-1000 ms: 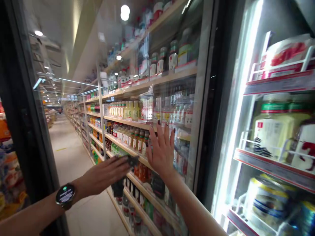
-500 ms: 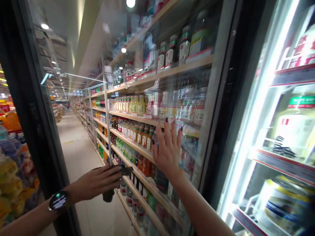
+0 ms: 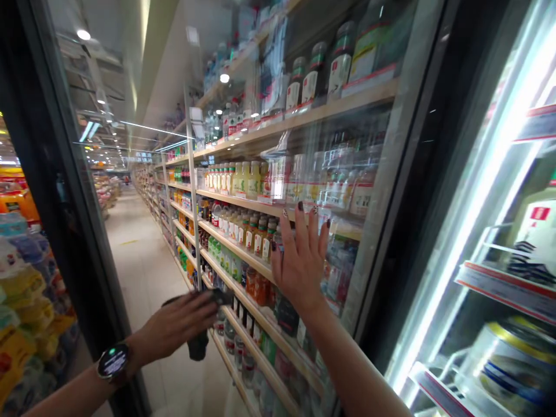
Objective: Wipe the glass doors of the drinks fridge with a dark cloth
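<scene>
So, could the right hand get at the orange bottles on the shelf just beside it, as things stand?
Probably not yet. The right hand appears flat against the glass door, and that glass seems to stand between it and the orange bottles. They look close, but the door would likely have to open first.

The aisle is brightly lit by ceiling spotlights [image 3: 83,35] and thin strip lights [image 3: 152,128], while a hard white glare is thrown by the vertical lamp [image 3: 478,197] inside the cooler at right. Reflections are laid across the glass door [image 3: 343,145], so the bottles [image 3: 243,179] behind it are partly veiled. Only faint shadows are cast on the tiled floor [image 3: 147,278]. The door frame [image 3: 73,202] and shelves [image 3: 234,249] are bent by wide-angle distortion towards the edges, and slight softness is seen on the left hand [image 3: 182,318] and the far end of the aisle [image 3: 125,179].
</scene>
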The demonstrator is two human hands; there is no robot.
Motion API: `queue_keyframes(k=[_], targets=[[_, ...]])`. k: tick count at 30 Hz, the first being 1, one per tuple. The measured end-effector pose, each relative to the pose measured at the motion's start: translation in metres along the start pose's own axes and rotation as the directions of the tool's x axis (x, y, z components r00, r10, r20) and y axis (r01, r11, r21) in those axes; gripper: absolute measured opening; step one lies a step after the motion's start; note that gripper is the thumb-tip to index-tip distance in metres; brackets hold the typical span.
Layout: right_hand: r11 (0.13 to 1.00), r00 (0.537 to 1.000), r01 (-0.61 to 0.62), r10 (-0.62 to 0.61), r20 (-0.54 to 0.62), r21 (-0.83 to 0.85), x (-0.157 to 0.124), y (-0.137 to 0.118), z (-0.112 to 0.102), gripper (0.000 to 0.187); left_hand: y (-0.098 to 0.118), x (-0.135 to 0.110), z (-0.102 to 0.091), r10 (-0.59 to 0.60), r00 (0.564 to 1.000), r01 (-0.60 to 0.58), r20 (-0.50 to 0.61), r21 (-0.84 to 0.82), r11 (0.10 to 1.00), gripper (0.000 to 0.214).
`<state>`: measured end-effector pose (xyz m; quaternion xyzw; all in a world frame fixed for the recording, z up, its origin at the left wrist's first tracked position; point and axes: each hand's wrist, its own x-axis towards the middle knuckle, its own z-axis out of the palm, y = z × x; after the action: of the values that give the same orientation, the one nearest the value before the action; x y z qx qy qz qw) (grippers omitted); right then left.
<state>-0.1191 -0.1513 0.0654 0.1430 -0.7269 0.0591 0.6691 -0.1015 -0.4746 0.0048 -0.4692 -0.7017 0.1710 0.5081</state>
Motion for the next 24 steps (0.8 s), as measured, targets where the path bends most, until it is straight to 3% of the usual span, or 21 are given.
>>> queue_keyframes(k=[2, 3, 5, 6, 8, 9, 10, 11, 12, 14, 15, 17, 18, 19, 21, 23, 24], targets=[[1.000, 1.000, 0.004, -0.004, 0.007, 0.002, 0.000, 0.001, 0.000, 0.074, -0.012, 0.006, -0.006, 0.192, 0.978, -0.188, 0.084, -0.044, 0.981, 0.056], [1.000, 1.000, 0.003, -0.003, 0.011, 0.001, 0.000, 0.001, -0.001, 0.074, -0.031, 0.019, -0.016, 0.181, 0.980, -0.178, 0.080, -0.045, 0.983, 0.055], [1.000, 1.000, 0.001, -0.001, 0.009, -0.006, 0.000, 0.001, -0.001, 0.074, -0.080, 0.057, -0.043, -0.036, 0.999, 0.036, -0.034, -0.001, 0.999, 0.060], [1.000, 1.000, 0.001, -0.001, 0.005, -0.010, 0.000, 0.001, 0.000, 0.073, -0.103, 0.078, -0.055, -0.182, 0.974, 0.186, -0.134, 0.020, 0.982, 0.061], [1.000, 1.000, -0.002, 0.002, 0.000, -0.010, 0.001, 0.000, 0.000, 0.073, -0.127, 0.113, -0.069, -0.432, 0.834, 0.456, -0.343, -0.013, 0.890, 0.056], [1.000, 1.000, -0.002, 0.002, -0.002, -0.006, 0.002, -0.001, 0.000, 0.073, -0.124, 0.123, -0.068, -0.496, 0.763, 0.529, -0.415, -0.042, 0.848, 0.054], [1.000, 1.000, -0.001, 0.001, -0.002, 0.002, 0.003, -0.001, 0.000, 0.074, -0.113, 0.129, -0.061, -0.524, 0.726, 0.559, -0.447, -0.060, 0.827, 0.054], [1.000, 1.000, 0.001, -0.001, -0.001, 0.014, 0.003, -0.001, 0.000, 0.074, -0.094, 0.130, -0.051, -0.507, 0.744, 0.540, -0.435, -0.055, 0.840, 0.056], [1.000, 1.000, 0.005, -0.005, 0.003, 0.027, 0.002, 0.000, -0.002, 0.075, -0.071, 0.127, -0.039, -0.446, 0.810, 0.472, -0.381, -0.028, 0.881, 0.059], [0.997, 0.999, 0.032, -0.033, 0.023, 0.064, -0.005, 0.005, -0.006, 0.076, -0.028, 0.117, -0.016, -0.206, 0.958, 0.215, -0.200, 0.028, 0.976, 0.068], [0.996, 0.998, 0.045, -0.047, 0.030, 0.080, -0.010, 0.009, -0.008, 0.076, -0.015, 0.114, -0.010, -0.056, 0.993, 0.059, -0.104, 0.029, 0.998, 0.071], [0.996, 0.999, 0.034, -0.036, 0.027, 0.084, -0.025, 0.020, -0.013, 0.076, -0.019, 0.121, -0.011, 0.163, 0.987, -0.163, -0.011, 0.011, 0.987, 0.069], [0.997, 1.000, 0.010, -0.011, 0.014, 0.071, -0.033, 0.026, -0.015, 0.076, -0.036, 0.132, -0.019, 0.184, 0.983, -0.184, -0.008, 0.010, 0.983, 0.066], [0.998, 1.000, -0.017, 0.018, -0.005, 0.053, -0.040, 0.032, -0.016, 0.076, -0.059, 0.148, -0.030, 0.146, 0.989, -0.145, -0.032, 0.021, 0.989, 0.063], [0.998, 0.997, -0.063, 0.064, -0.033, 0.018, -0.052, 0.041, -0.015, 0.074, -0.112, 0.187, -0.055, -0.077, 0.987, 0.087, -0.139, 0.063, 0.994, 0.060], [0.998, 0.997, -0.069, 0.069, -0.044, 0.003, -0.058, 0.046, -0.012, 0.074, -0.145, 0.224, -0.069, -0.344, 0.894, 0.375, -0.288, 0.059, 0.925, 0.060], [0.998, 0.997, -0.066, 0.066, -0.048, 0.003, -0.060, 0.048, -0.010, 0.074, -0.148, 0.237, -0.069, -0.425, 0.840, 0.464, -0.336, 0.039, 0.885, 0.059]])
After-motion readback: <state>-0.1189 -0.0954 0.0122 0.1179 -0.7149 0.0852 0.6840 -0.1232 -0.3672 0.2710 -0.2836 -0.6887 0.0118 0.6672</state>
